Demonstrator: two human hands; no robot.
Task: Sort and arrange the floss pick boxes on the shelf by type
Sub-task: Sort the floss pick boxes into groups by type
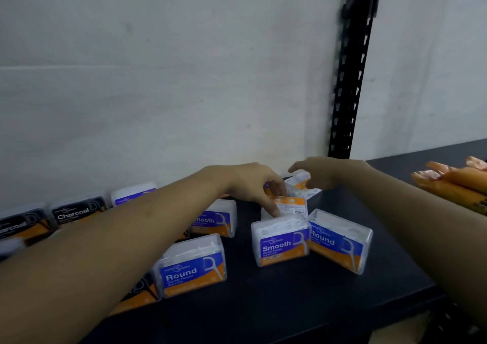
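Clear floss pick boxes with blue and orange labels stand on a dark shelf (303, 304). A Smooth box (282, 243) and a Round box (340, 241) stand at middle right, another Round box (192, 264) nearer me, another Smooth box (216, 218) behind it. Two Charcoal boxes (76, 210) line the wall at left. My left hand (253, 185) reaches over a box with its back label up (290, 205), fingertips on it. My right hand (324, 172) curls its fingers around a tilted box (300, 181) by the wall.
A white wall backs the shelf. A black perforated upright (347, 80) rises at the right. Orange packets (456, 183) lie at the far right of the shelf. More boxes are partly hidden under my left forearm.
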